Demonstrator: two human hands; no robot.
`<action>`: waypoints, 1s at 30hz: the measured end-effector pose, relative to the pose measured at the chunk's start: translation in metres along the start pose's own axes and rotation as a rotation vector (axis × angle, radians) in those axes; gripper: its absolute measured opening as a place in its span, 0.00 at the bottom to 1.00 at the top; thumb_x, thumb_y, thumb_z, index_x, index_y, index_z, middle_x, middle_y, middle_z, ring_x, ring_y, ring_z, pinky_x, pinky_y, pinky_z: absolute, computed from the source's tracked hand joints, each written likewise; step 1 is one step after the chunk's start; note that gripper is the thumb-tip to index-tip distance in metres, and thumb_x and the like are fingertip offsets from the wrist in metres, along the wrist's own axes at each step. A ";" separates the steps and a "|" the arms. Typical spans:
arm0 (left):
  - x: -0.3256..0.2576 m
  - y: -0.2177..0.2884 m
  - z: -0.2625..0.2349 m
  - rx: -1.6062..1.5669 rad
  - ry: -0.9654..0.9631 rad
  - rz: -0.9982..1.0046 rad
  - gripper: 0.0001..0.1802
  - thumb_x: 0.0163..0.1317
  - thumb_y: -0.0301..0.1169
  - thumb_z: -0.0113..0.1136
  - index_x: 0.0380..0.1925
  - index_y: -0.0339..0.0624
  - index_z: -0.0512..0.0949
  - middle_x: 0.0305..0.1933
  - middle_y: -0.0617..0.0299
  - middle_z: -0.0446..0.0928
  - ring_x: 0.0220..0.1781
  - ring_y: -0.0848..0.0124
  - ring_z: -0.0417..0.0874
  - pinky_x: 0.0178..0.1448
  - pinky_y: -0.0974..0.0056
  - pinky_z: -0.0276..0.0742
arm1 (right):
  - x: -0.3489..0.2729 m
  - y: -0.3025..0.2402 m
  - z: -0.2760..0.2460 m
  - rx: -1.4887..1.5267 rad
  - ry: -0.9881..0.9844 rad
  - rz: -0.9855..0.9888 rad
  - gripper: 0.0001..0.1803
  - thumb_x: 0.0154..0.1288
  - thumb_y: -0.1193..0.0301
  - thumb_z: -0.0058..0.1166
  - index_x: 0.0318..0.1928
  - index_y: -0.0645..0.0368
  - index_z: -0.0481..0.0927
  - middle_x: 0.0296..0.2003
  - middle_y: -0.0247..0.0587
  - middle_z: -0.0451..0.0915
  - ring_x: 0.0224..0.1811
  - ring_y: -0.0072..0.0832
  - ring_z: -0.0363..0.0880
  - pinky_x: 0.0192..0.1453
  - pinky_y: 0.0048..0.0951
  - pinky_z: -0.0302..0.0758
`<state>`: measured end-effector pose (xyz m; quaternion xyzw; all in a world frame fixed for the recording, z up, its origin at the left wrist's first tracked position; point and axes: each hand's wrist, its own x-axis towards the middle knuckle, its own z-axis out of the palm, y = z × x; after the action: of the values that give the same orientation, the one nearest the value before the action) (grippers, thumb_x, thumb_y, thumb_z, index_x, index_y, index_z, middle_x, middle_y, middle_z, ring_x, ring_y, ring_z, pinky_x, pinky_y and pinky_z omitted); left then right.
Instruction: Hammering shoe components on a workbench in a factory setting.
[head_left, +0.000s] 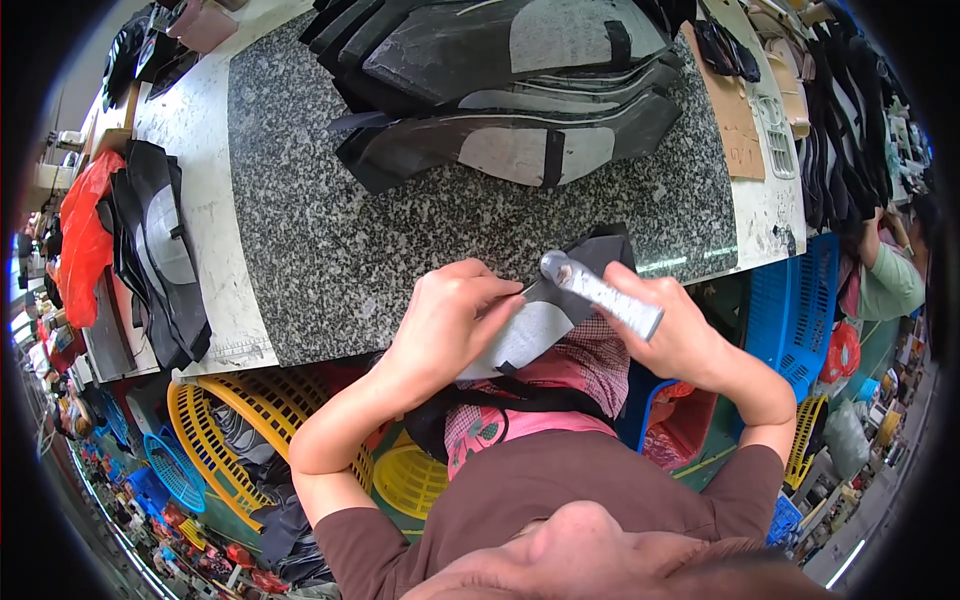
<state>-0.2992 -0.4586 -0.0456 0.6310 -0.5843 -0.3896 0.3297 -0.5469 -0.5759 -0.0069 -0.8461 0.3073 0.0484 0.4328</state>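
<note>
My left hand (pixel 450 315) pinches the upper edge of a dark cut piece (pixel 528 335) with a pale grey patch, which hangs over the near edge of the stone slab (pixel 300 270). A silver, bar-shaped metal tool (pixel 605 295) with a rounded end is gripped in my right hand (pixel 675 325). Its rounded end is over the dark material, just right of my left fingertips; whether it touches cannot be told. Beyond my hands, a large stack of similar dark pieces (pixel 535 155) with grey patches lies on the slab.
More dark pieces (pixel 165 250) lie at the table's left edge beside a red bag (pixel 88 235). Yellow baskets (pixel 205 440) stand below left, blue crates (pixel 790 310) at right. A brown board (pixel 725 110) lies at the far right. Another person (pixel 890 275) stands at the right.
</note>
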 end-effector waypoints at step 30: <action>0.061 0.040 0.056 0.534 -0.065 0.440 0.23 0.53 0.18 0.65 0.52 0.26 0.83 0.41 0.53 0.75 0.42 0.57 0.79 0.43 0.58 0.82 | -0.042 0.050 -0.055 0.092 0.353 0.031 0.07 0.69 0.78 0.54 0.45 0.63 0.74 0.31 0.57 0.78 0.36 0.62 0.81 0.35 0.49 0.77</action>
<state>-0.3669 -0.5211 -0.0445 0.5411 -0.7979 -0.1622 0.2103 -0.6185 -0.6194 0.0065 -0.8158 0.3936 -0.1085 0.4097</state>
